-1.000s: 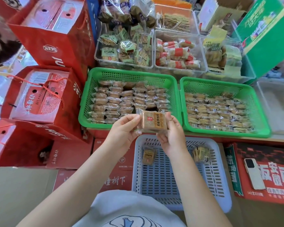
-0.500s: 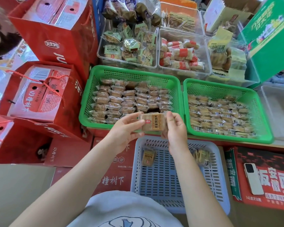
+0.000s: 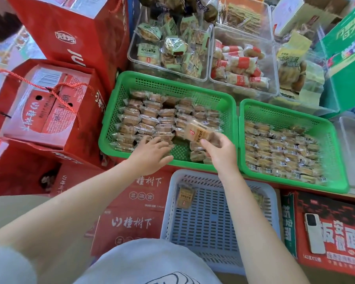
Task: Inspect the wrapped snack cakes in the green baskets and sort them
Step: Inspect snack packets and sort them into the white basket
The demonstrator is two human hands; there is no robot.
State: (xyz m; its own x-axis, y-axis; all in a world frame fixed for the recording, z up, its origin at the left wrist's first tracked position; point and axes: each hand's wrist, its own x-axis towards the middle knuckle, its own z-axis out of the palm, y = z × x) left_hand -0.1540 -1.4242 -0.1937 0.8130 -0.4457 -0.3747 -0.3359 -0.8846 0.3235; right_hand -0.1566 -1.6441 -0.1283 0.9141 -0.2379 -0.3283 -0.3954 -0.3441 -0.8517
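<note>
The right hand pinches one wrapped cake by its near edge, thumb under and fingers over, and holds it above the near right corner of the left green basket. To do this step well, I judge the cake should be laid flat into the bare patch at that basket's near edge, label up and in line with the rows, and let go only once it rests there, so it does not tip the neighbours. The left hand reaches over the basket's near rim with fingers spread and fairly straight, their tips touching the wrapped cakes in the front row; it grasps nothing that I can see, though the fingertips are blurred. The right green basket holds more rows of cakes. The blue basket, nearest the person, has one cake at its far left corner.
</note>
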